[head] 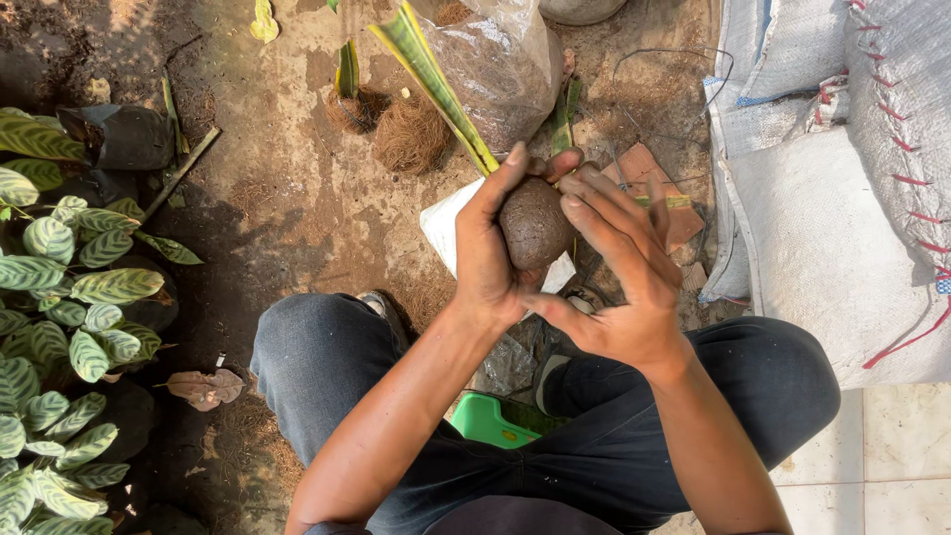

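We hold the soil ball (535, 234) at the base of a long striped leaf (433, 84) above our knees. Our left hand (487, 260) cups it, our right hand (619, 282) presses its side, likely to keep it compact.

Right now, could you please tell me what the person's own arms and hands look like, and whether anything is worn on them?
Both forearms are bare, with no sleeves in view. The left hand and right hand wear no gloves, and no rings, watch or bracelets show. The fingers look dusty, smudged with soil. Below the arms, the person wears dark blue-grey trousers.
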Motion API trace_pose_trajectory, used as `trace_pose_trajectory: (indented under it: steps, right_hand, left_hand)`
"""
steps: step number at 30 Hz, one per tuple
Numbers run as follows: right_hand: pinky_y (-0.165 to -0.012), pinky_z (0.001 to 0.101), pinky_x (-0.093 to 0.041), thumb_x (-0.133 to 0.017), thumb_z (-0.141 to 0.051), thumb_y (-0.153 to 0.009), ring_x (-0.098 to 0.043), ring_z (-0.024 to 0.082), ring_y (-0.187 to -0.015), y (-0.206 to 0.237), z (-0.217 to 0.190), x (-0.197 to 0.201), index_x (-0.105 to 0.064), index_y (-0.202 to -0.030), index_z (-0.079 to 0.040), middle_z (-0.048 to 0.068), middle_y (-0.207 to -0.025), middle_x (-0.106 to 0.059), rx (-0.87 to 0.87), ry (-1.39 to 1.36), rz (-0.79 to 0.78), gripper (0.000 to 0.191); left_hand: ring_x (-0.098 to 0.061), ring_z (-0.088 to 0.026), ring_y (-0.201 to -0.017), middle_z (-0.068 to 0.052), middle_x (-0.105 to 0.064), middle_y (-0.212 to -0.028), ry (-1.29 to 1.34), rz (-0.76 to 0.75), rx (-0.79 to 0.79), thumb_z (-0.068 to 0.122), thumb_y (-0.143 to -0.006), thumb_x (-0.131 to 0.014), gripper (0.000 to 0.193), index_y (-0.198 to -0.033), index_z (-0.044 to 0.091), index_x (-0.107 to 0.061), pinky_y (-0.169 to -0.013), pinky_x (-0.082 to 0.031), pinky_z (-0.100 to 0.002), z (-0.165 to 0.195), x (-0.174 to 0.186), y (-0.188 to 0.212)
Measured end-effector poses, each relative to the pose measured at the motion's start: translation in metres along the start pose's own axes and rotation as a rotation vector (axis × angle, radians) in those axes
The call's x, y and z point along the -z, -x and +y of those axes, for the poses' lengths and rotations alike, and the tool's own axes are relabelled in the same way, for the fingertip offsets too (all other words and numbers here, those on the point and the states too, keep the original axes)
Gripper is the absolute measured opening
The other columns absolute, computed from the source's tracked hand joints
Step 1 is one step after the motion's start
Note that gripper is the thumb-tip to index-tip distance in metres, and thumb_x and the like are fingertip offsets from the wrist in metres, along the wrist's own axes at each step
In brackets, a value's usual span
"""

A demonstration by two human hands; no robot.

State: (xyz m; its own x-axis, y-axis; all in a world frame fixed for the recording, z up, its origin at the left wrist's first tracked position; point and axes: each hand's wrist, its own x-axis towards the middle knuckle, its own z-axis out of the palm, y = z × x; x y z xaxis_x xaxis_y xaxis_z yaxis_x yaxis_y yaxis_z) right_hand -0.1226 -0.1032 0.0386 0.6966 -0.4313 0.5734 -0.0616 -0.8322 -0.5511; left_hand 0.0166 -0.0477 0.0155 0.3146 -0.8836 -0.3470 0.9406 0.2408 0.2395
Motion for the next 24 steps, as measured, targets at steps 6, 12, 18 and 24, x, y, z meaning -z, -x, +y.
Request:
trace_pose_trajectory:
  steps: [6, 12, 18, 24]
  right_hand:
    - [-0.13, 0.0643, -0.016, -0.047, -0.068, -0.104, -0.039, 0.047, -0.15, 0.003, -0.001, -0.007, -0.03, -0.152, 0.009, 0.035, -0.155, -0.039, 0.097, 0.007, 0.058, 0.092]
    - [-0.131, 0.0603, -0.012, -0.039, -0.059, -0.111, -0.034, 0.043, -0.157, 0.014, -0.003, -0.008, -0.032, -0.158, 0.007, 0.032, -0.162, -0.036, 0.12, 0.101, 0.07, 0.082]
    - [-0.131, 0.0608, -0.013, -0.041, -0.056, -0.107, -0.036, 0.044, -0.152, 0.012, -0.002, -0.009, -0.036, -0.154, 0.007, 0.032, -0.157, -0.04, 0.075, 0.083, 0.052, 0.079]
    - [-0.129, 0.0634, -0.018, -0.045, -0.057, -0.105, -0.044, 0.042, -0.152, 0.012, -0.003, -0.006, -0.034, -0.155, 0.008, 0.031, -0.158, -0.042, 0.081, 0.21, -0.071, 0.082]
  left_hand:
    - [-0.069, -0.025, -0.087, -0.015, -0.068, -0.094, 0.033, -0.044, 0.059, 0.022, -0.103, -0.06, 0.025, -0.102, -0.003, -0.062, -0.082, -0.061, -0.041, -0.009, 0.007, -0.005]
    - [-0.07, -0.023, -0.079, -0.012, -0.067, -0.087, 0.051, -0.01, 0.074, 0.021, -0.096, -0.06, 0.019, -0.096, 0.002, -0.061, -0.076, -0.062, -0.039, -0.005, 0.01, -0.01]
    - [-0.068, -0.023, -0.08, -0.014, -0.068, -0.088, -0.084, 0.005, 0.063, 0.025, -0.101, -0.058, 0.027, -0.097, -0.001, -0.062, -0.076, -0.06, -0.036, -0.006, 0.006, -0.006]
    - [-0.068, -0.023, -0.084, -0.012, -0.067, -0.096, -0.108, 0.092, -0.046, 0.025, -0.103, -0.053, 0.023, -0.102, 0.003, -0.061, -0.077, -0.059, -0.036, -0.004, 0.002, -0.002]
